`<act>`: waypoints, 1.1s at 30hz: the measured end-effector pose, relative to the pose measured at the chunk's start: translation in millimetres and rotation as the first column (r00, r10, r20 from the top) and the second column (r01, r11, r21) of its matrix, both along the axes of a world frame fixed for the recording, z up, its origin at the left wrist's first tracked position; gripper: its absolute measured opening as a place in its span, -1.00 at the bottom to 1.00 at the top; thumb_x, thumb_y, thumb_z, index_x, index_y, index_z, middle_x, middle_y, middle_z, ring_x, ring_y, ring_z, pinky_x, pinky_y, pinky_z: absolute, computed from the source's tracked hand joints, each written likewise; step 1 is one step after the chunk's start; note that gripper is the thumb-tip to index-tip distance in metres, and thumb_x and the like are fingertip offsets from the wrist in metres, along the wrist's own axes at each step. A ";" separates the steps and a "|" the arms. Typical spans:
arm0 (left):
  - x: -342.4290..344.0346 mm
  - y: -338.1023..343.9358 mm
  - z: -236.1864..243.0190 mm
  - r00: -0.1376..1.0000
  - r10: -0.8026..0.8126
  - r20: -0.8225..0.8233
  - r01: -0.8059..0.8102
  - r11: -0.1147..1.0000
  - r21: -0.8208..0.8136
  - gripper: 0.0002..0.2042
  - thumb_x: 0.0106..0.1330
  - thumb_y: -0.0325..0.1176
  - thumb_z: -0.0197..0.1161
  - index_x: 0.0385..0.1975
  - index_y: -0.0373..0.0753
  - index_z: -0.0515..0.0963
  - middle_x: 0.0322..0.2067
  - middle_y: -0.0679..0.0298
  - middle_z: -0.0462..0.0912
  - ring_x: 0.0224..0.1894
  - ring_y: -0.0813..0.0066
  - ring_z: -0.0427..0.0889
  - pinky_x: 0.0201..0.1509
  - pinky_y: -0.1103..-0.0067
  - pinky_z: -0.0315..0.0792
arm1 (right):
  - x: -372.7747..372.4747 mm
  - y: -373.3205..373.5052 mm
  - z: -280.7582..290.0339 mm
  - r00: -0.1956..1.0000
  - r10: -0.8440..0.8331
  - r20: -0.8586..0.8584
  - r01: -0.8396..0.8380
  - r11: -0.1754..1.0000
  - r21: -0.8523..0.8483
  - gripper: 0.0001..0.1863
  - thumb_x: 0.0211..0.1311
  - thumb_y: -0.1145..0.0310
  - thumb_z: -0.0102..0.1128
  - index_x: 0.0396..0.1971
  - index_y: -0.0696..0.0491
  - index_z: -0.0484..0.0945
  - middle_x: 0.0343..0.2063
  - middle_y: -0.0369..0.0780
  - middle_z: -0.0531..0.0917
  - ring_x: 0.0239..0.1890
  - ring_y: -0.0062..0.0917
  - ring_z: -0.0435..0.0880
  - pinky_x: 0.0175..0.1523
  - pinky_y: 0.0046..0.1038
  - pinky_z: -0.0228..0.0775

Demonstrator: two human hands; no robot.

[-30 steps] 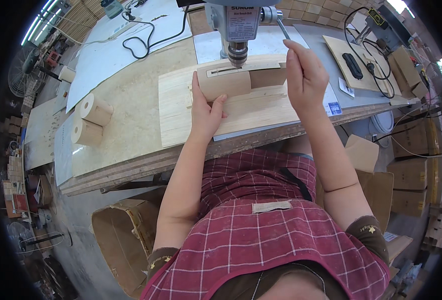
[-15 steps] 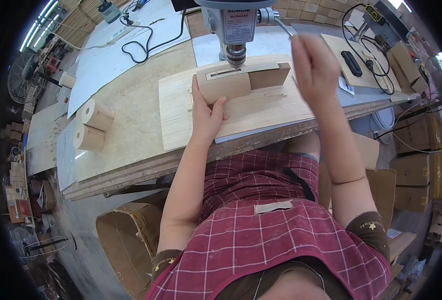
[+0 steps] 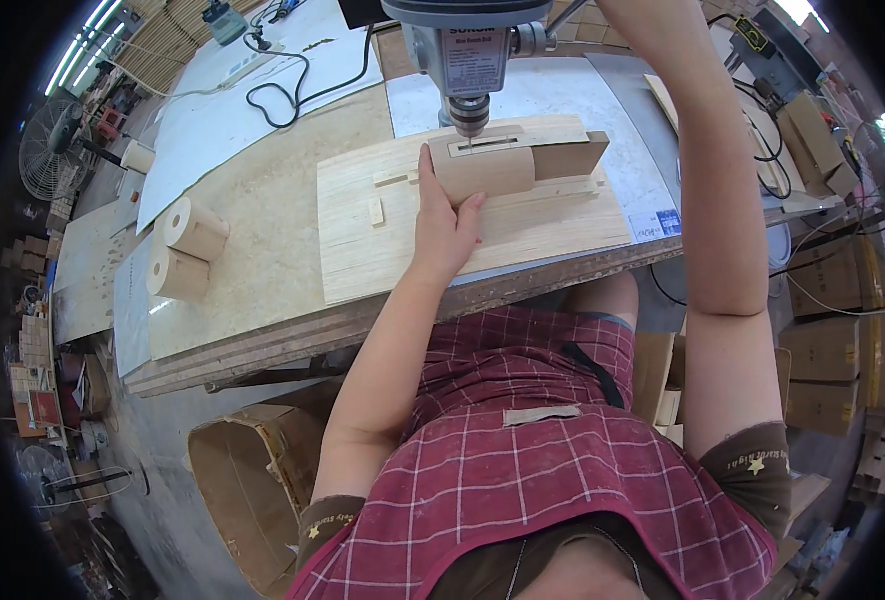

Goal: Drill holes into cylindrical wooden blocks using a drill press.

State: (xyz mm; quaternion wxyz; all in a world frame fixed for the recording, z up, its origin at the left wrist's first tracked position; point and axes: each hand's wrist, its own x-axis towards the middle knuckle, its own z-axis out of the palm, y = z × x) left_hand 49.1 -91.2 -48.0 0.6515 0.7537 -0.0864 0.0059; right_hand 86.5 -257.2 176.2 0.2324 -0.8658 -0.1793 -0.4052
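Note:
A light wooden block (image 3: 488, 177) with a rounded front lies under the bench drill (image 3: 476, 60). On its top is a flat plate with a long narrow slot (image 3: 488, 145). My left hand (image 3: 448, 228) grips the block's left end, thumb on the front and a finger up its left side. The drill chuck (image 3: 470, 115) hangs above the slot's left end; whether the bit touches is hard to tell. A brown flat piece (image 3: 573, 155) sticks out from the block's right. My right hand (image 3: 653, 18) is cut off by the top edge near the drill's lever (image 3: 569, 14); its fingers are hidden.
Beneath the block is a pale wooden board (image 3: 363, 260) with thin strips and a small wood piece (image 3: 377, 212) on it. Two bored wooden cylinders (image 3: 198, 228) stand at the left. A black cable (image 3: 281, 110) loops behind. An open cardboard box (image 3: 238, 470) is below the table.
My left hand has slid the block to the right, so the drill sits over the slot's left end. My right hand has risen past the top edge.

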 end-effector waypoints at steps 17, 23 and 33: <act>-0.5 -0.5 -2.7 1.000 0.029 0.002 -0.029 0.999 0.015 -0.19 0.18 -0.50 0.10 0.28 -0.18 -0.36 -0.08 -0.10 0.39 -0.44 0.38 0.53 -0.55 0.59 0.45 | -34.5 0.2 -112.1 0.956 0.176 0.236 -0.246 0.917 0.313 -0.89 0.12 0.44 0.11 -0.55 0.12 0.47 -0.71 -0.22 0.41 -0.68 -0.46 0.37 -0.58 -0.50 0.19; -0.7 -2.0 -2.0 0.998 0.045 0.038 -0.045 0.999 0.015 -0.20 0.18 -0.49 0.10 0.28 -0.18 -0.35 -0.12 -0.09 0.41 -0.46 0.40 0.52 -0.55 0.59 0.45 | -34.4 5.0 -147.2 0.956 0.148 0.253 -0.230 0.913 0.337 -0.93 0.12 0.48 0.11 -0.49 0.15 0.48 -0.67 -0.23 0.42 -0.66 -0.49 0.38 -0.56 -0.54 0.21; -1.0 -1.7 -2.9 0.997 0.054 0.047 -0.055 0.998 0.022 -0.20 0.17 -0.49 0.11 0.28 -0.18 -0.32 -0.06 -0.13 0.37 -0.43 0.32 0.55 -0.54 0.57 0.47 | -20.0 8.4 -182.7 0.929 0.139 0.342 -0.260 0.904 0.339 -0.96 0.12 0.50 0.08 -0.44 0.15 0.48 -0.55 -0.19 0.45 -0.59 -0.44 0.43 -0.50 -0.54 0.27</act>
